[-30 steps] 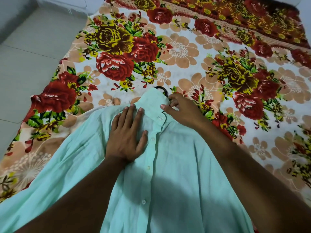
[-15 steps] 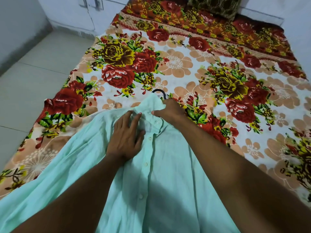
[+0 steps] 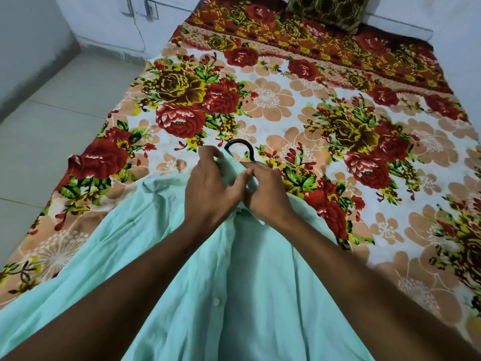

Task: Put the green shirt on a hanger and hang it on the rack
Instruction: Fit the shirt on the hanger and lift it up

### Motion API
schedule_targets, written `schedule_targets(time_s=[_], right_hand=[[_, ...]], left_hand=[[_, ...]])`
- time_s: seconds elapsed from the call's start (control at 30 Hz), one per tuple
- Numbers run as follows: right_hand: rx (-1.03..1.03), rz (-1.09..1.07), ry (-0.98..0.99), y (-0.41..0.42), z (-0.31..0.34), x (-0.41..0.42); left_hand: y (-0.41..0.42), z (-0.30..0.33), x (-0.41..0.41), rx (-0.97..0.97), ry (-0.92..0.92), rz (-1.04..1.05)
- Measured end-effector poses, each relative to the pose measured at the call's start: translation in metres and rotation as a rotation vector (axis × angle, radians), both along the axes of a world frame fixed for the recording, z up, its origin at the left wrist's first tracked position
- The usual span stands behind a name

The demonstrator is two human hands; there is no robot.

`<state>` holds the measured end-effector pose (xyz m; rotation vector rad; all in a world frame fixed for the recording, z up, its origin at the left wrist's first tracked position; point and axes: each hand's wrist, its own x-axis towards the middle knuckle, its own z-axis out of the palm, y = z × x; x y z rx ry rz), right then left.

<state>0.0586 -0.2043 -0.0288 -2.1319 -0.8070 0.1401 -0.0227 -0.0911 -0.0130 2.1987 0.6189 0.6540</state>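
Note:
The pale green shirt (image 3: 250, 269) lies buttoned, front up, on a flowered bedsheet, collar pointing away from me. A black hanger hook (image 3: 240, 148) sticks out of the collar; the rest of the hanger is hidden inside the shirt. My left hand (image 3: 208, 186) pinches the left side of the collar just below the hook. My right hand (image 3: 268, 191) grips the collar's right side, thumb pressed on the cloth. The two hands touch each other over the neck opening. No rack is in view.
The bed (image 3: 325, 121) with its red and yellow flower sheet stretches ahead and to the right. A dark patterned pillow (image 3: 328, 11) rests at its far end. Pale floor tiles (image 3: 52, 121) lie to the left, with a white wall behind.
My left hand has left the shirt's chest, where it lay flat, and gone up to the collar. More of the hanger hook shows now. The view has tilted up toward the pillow.

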Motion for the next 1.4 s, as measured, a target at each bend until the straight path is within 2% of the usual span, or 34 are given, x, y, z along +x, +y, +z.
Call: schedule_targets(time_s=[0.17,0.27,0.3,0.4,0.43,0.57,0.7,0.83,0.9,1.03,1.13,1.2,1.4], right_hand=[[0.047,0.075,0.139,-0.011,0.007,-0.002],[0.066,0.091,0.208,-0.013,0.011,0.000],[0.074,0.090,0.233,-0.014,0.012,0.000],[0.086,0.066,0.346,-0.011,0.014,0.005],[0.069,0.058,0.358,-0.010,0.014,0.007],[0.032,0.015,0.346,-0.001,0.013,0.013],[0.010,-0.002,0.405,0.005,0.012,0.020],[-0.013,0.020,0.457,0.005,0.012,0.020],[-0.006,0.036,0.504,0.002,0.012,0.022],[-0.119,0.126,0.683,0.000,0.018,0.037],[-0.171,0.144,0.917,0.004,0.025,0.054],[-0.166,0.156,1.046,0.006,0.028,0.061],[-0.144,0.170,1.221,0.004,0.028,0.066]], left_hand=[[-0.004,0.012,0.004,-0.197,0.115,0.131],[0.003,0.016,-0.001,-0.273,0.152,0.139],[0.009,0.018,-0.003,-0.376,0.136,0.147],[0.039,0.022,-0.006,-0.940,0.097,0.191],[0.049,0.023,-0.008,-1.075,0.112,0.170],[0.071,0.019,-0.011,-1.263,0.252,0.002],[0.070,0.021,-0.009,-1.256,0.359,-0.089],[0.075,0.021,-0.007,-0.885,0.366,-0.177],[0.079,0.021,-0.010,-0.785,0.386,-0.233],[0.081,0.020,-0.010,-0.875,0.454,-0.243],[0.079,0.020,-0.007,-1.019,0.477,-0.196],[0.077,0.018,-0.005,-1.042,0.480,-0.183],[0.075,0.010,-0.008,-1.091,0.438,-0.172]])
